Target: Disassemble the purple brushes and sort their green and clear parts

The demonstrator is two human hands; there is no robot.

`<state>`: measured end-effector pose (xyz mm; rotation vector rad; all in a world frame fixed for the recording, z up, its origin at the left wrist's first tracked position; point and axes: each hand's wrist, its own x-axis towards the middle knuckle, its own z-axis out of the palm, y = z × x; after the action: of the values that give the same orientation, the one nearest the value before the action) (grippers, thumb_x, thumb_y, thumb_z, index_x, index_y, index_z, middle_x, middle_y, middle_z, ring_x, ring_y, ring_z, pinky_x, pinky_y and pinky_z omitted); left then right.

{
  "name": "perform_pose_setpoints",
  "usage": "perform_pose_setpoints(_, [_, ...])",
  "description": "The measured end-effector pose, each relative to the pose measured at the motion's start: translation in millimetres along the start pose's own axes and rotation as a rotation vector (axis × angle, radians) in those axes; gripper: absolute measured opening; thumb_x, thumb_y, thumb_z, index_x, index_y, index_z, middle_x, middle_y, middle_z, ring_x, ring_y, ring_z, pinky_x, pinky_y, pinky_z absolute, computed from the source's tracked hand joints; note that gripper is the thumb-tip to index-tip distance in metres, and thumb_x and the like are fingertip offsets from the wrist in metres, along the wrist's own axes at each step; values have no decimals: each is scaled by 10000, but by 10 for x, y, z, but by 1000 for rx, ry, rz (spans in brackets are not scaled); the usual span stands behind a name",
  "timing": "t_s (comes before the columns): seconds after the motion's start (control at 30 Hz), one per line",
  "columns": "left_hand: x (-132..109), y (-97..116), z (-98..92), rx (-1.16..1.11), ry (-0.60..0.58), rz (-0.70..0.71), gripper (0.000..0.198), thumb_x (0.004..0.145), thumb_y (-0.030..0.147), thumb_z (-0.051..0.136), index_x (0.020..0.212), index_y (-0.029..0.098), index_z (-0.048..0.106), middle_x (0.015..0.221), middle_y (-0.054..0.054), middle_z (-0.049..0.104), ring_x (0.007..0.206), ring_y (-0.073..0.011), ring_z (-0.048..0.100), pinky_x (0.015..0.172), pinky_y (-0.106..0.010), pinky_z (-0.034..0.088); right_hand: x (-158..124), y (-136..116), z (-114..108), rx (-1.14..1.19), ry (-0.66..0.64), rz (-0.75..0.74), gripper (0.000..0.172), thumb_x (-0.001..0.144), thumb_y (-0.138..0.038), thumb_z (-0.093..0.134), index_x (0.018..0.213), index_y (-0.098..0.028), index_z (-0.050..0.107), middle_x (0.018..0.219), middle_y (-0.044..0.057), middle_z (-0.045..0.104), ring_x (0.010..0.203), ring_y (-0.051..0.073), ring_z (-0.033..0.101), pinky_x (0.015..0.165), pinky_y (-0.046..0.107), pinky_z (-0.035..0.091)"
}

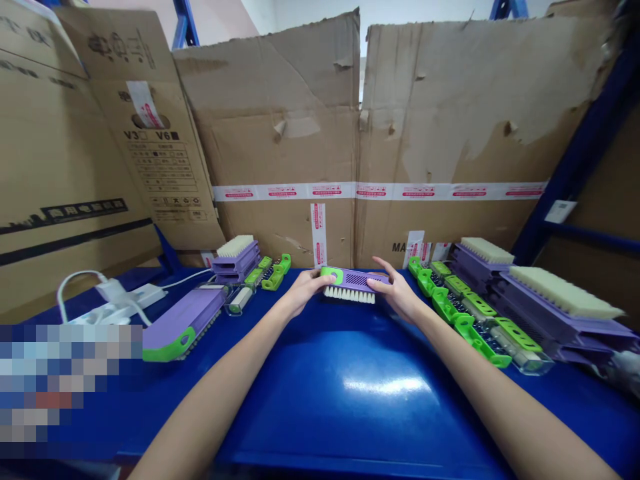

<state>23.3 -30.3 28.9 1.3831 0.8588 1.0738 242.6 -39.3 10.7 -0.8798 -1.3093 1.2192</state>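
Observation:
Between my two hands is a purple scrub brush (356, 280) with a green end piece on its left and pale bristles facing down and toward me. My left hand (303, 292) pinches the brush by its green end. My right hand (397, 293) grips the other end with the thumb on the slotted purple face, while the index finger points up and away. The brush is held above the blue table (320, 373). My fingers hide part of its right end.
At left lie a purple brush body (187, 317), stacked purple parts (236, 260) and a white power strip (125, 300) with cables. Rightward are green clips (445, 303), green-and-clear parts (473, 303) and purple stacks with bristle blocks (565, 290). Cardboard walls (280, 160) stand behind.

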Motion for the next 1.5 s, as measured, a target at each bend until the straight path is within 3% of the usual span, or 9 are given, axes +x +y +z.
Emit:
perform_pose_setpoints(0.17, [-11, 12, 60, -74, 34, -16, 457, 625, 373, 728, 987, 106, 647, 969, -107, 689, 844, -192, 637, 790, -308, 480, -17, -30, 19, 159, -39, 45, 845, 662, -282, 737, 1381, -204, 299, 1000, 88, 669, 953, 239, 643, 928, 459, 462])
perform_pose_setpoints(0.33, [1, -28, 52, -141, 41, -56, 428, 577, 358, 765, 893, 94, 649, 915, -112, 695, 818, -191, 639, 777, -308, 487, -19, -19, 2, 217, -59, 95, 846, 651, -233, 737, 1377, -195, 304, 993, 91, 679, 940, 235, 651, 954, 456, 442])
perform_pose_setpoints(0.53, [-21, -4, 148, -218, 36, -44, 457, 557, 326, 781, 928, 115, 615, 904, -90, 691, 829, -195, 641, 738, -306, 502, -28, -65, -33, 275, -66, 122, 881, 634, -195, 735, 1386, -195, 276, 946, 83, 693, 886, 229, 668, 940, 456, 443])
perform_pose_setpoints(0.97, [-21, 112, 210, -246, 160, -34, 433, 519, 313, 817, 830, 110, 593, 825, -85, 686, 718, -163, 630, 662, -281, 512, -3, -117, -16, 298, -47, 107, 882, 637, -195, 742, 1392, -216, 287, 968, 82, 691, 899, 233, 659, 903, 460, 465])
perform_pose_setpoints(1.2, [21, 5, 148, -277, 187, -89, 481, 529, 414, 811, 835, 83, 644, 820, -102, 690, 727, -163, 626, 687, -282, 510, -29, -61, 24, 294, -60, 136, 877, 647, -208, 755, 1392, -236, 295, 1010, 77, 679, 923, 220, 648, 913, 427, 461])
perform_pose_setpoints(1.5, [14, -109, 74, -308, 20, -175, 490, 589, 410, 794, 906, 60, 663, 931, -172, 692, 876, -231, 645, 815, -351, 511, -41, 23, 18, 203, -45, 140, 912, 599, -201, 789, 1384, -245, 327, 984, 52, 650, 910, 203, 640, 940, 401, 448])
